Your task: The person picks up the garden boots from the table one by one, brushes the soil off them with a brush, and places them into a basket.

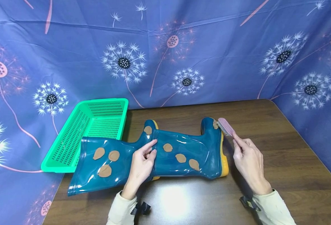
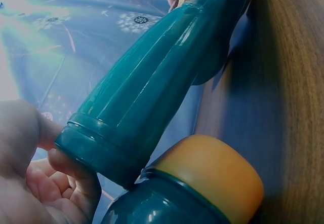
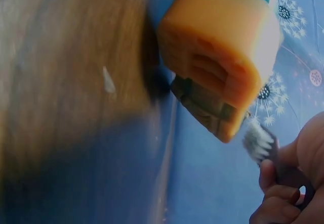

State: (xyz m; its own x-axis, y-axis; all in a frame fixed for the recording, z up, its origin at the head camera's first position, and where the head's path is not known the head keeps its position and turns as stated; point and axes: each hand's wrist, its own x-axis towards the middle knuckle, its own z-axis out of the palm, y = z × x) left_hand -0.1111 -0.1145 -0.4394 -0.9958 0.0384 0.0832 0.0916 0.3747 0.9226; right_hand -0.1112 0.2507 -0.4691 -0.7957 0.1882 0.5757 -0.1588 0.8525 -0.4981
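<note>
A boot (image 1: 188, 146) of glossy teal rubber, with a yellow sole and flat brown patches (image 1: 168, 147), is laid sideways on the wood-grained table (image 1: 280, 156), stretched between both hands. Its ridged cuff is pinched by the left hand (image 1: 142, 162). A pink-backed, pale-bristled brush (image 1: 226, 127) is gripped by the right hand (image 1: 248, 157), bristles held at the boot's rounded toe, beyond the fingertips.
</note>
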